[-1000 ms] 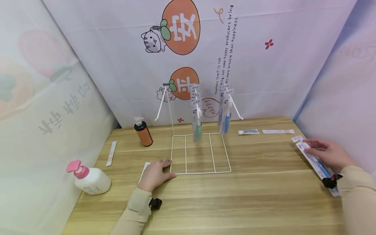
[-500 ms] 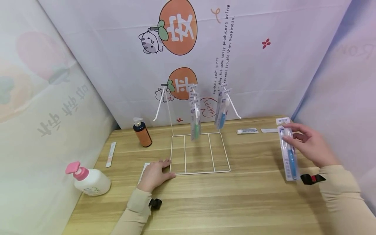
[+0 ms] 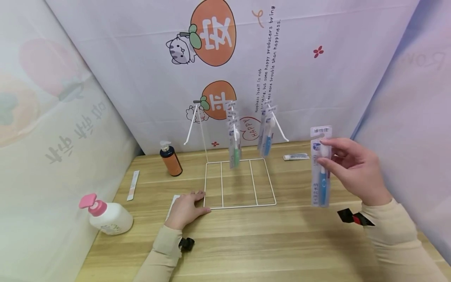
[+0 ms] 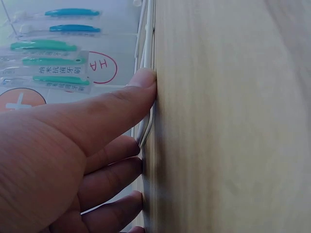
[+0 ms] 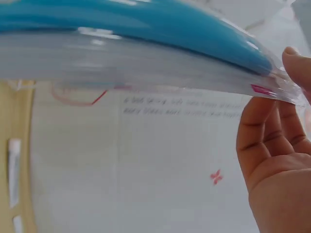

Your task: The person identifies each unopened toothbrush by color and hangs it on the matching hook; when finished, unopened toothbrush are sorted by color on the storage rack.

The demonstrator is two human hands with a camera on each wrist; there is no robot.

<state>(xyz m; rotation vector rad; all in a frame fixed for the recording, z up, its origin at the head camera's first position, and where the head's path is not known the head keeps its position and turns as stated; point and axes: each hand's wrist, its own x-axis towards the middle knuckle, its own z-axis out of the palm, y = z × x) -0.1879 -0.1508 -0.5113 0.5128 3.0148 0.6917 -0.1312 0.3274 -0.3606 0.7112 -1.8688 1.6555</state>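
Note:
My right hand (image 3: 356, 168) pinches a packaged toothbrush (image 3: 323, 184) near the top of its clear pack, thumb in front and fingers behind. The pack is upright above the table's right side; its blue handle crosses the right wrist view close up. My left hand (image 3: 186, 209) holds the near left corner of a white wire display rack (image 3: 239, 207) between thumb and fingers. In the left wrist view the thumb (image 4: 143, 80) lies on the wire. Green packaged toothbrushes (image 3: 234, 145) hang on the middle hook, blue ones (image 3: 266, 137) on the right hook. The left hook (image 3: 190, 127) is bare.
A white pump bottle (image 3: 110, 217) and a dark pump bottle (image 3: 171, 158) stand at the left, near a slim white packet (image 3: 133, 185). Another packet (image 3: 172, 205) is partly under my left hand. A toothpaste tube (image 3: 296, 156) lies right of the rack. Printed cloth (image 3: 334, 90) encloses the table.
My right hand has lifted the packaged toothbrush off the table's right side, moved it left and turned it upright. My left hand stays at the rack's corner.

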